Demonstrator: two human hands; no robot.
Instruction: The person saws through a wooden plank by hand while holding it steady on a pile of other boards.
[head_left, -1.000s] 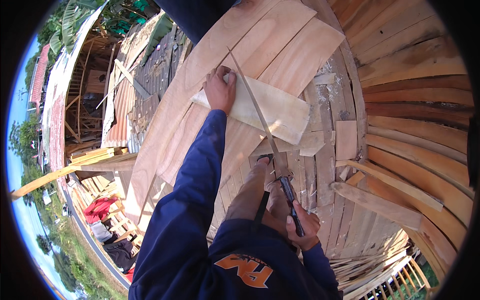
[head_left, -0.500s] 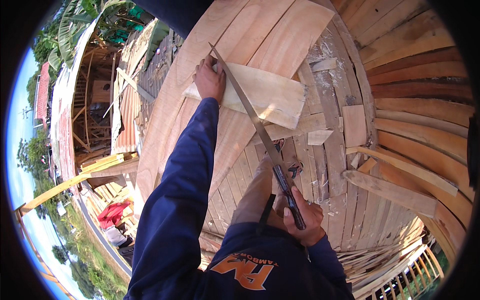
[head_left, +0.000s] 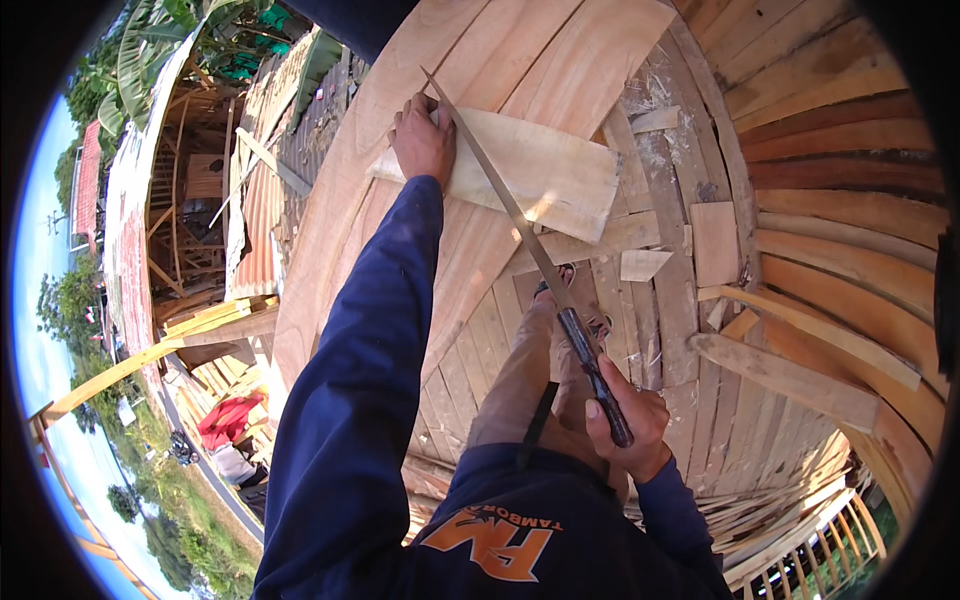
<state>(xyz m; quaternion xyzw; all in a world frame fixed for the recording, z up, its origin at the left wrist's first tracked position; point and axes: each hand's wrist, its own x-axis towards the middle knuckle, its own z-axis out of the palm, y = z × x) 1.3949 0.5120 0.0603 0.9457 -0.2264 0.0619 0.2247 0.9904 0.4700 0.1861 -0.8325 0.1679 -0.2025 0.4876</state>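
A short pale board (head_left: 540,165) lies crosswise over wide reddish planks (head_left: 400,60). My left hand (head_left: 423,140) presses down near its left end, fingers curled around the far edge. In my right hand (head_left: 632,415) is the dark handle of a handsaw (head_left: 495,185), close to my body. Its long, tapering blade slants away to the upper left and crosses the board just right of my left thumb, with the tip reaching past the far edge. The teeth are too fine to make out, and a cut line cannot be told.
My sandalled feet (head_left: 597,325) stand on a plank floor (head_left: 455,390) just below the board. Offcuts (head_left: 645,264) and shavings are scattered to the right, beside loose slats (head_left: 785,375) and a curved plank wall (head_left: 850,220). Rusty roofing (head_left: 262,235) lies beyond, at left.
My right hand has shifted away from my body and slightly right, carrying the saw so its tip reaches farther out. My left hand stays on the board.
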